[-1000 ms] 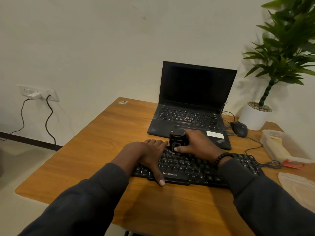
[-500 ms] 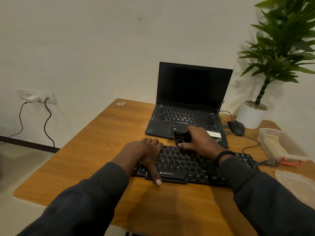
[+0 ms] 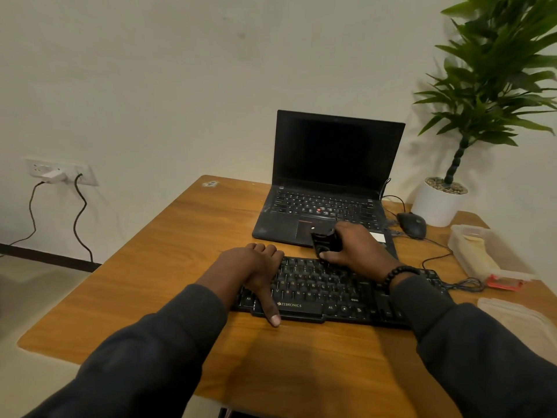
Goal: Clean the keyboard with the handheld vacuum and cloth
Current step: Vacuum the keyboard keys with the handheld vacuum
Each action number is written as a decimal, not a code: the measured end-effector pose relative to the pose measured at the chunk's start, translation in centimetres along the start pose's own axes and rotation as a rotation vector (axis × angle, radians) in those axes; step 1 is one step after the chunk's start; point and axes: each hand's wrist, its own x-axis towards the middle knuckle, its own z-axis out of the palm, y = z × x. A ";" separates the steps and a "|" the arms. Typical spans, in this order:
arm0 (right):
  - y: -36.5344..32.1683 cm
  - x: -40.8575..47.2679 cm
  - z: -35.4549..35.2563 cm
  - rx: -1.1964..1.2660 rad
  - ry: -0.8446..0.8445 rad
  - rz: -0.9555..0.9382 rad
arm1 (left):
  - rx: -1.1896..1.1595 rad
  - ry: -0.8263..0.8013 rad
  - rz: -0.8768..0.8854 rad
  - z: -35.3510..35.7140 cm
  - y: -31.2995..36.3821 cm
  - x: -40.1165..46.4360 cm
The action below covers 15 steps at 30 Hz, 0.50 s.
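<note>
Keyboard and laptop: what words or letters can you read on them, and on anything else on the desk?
"ZEBRONICS": white brand name on the front edge of the keyboard, beside the left hand's thumb.
"Alt": on two keys in the keyboard's bottom row, either side of the brand name.
Other keyboard key letters: mostly too small and blurred to read.
Laptop keys and the white sticker: too blurred to read.
Handheld vacuum in the right hand: no readable text.

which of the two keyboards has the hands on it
The separate black keyboard at the near edge of the desk: the left hand rests on it, the right hand holds the vacuum there. The laptop keyboard behind is untouched.
</note>
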 end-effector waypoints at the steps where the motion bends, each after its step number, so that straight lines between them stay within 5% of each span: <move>1: -0.2 -0.2 0.1 0.043 0.004 -0.006 | -0.001 0.002 0.000 0.0 0.0 0.1; 15: -2.5 -1.4 1.1 0.227 -0.176 -0.062 | 0.007 0.008 -0.007 0.2 -0.1 0.1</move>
